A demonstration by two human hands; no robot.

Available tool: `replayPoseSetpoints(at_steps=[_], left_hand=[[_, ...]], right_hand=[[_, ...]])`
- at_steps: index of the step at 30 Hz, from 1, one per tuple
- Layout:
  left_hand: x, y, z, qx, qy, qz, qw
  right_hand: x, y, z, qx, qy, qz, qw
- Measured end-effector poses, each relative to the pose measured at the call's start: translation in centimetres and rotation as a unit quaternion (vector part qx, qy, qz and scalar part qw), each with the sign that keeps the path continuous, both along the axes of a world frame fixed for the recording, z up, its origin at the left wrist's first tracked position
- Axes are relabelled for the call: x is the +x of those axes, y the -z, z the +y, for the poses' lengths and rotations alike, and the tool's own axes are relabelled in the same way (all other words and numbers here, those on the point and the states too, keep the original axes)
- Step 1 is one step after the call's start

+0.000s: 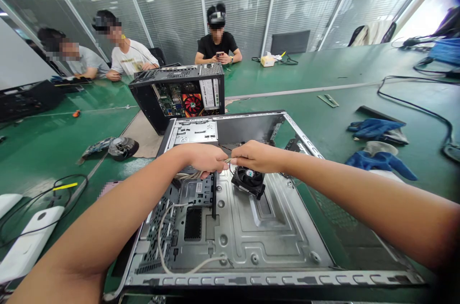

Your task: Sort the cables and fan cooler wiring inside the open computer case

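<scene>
An open, bare metal computer case lies on its side in front of me. Above its middle, my left hand is closed around a bundle of light-coloured cables. My right hand meets it almost fingertip to fingertip, pinching the wires. Just under the right hand is a black cooling fan, tilted over the case floor; whether it hangs or rests there I cannot tell. A loose grey cable loops across the lower left of the case. My fingers partly hide the wires between them.
Behind stands another computer case with a red fan. Blue gloves and a memory module lie right on the green table. A graphics card, round cooler and white power strip lie left. Several people sit across.
</scene>
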State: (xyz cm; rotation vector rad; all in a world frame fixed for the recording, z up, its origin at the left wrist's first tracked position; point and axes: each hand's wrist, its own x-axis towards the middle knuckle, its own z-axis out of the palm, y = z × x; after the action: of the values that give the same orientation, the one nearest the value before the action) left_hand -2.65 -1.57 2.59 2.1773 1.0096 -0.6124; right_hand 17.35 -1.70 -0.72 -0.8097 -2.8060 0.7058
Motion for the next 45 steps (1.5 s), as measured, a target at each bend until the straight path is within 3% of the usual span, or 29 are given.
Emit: replayPoseSetpoints(at_steps=[20, 28, 37, 45], left_hand=[[0.19, -0.08, 0.05, 0.001, 0.003, 0.005, 1.0], [0.12, -0.06, 0.02, -0.005, 0.001, -0.007, 1.0], [0.26, -0.13, 0.1, -0.004, 0.002, 0.003, 1.0], [0.4, -0.17, -0.11, 0.032, 0.012, 0.019, 0.999]], right_hand=[[0.04, 0.06, 0.09, 0.006, -0.007, 0.002, 1.0], [-0.09, -0.46, -0.47, -0.022, 0.059, 0.0, 0.998], [0.02, 0.3, 0.19, 0.043, -0.006, 0.035, 0.998], [-0.2, 0.31, -0.1, 0.064, -0.005, 0.028, 0.998]])
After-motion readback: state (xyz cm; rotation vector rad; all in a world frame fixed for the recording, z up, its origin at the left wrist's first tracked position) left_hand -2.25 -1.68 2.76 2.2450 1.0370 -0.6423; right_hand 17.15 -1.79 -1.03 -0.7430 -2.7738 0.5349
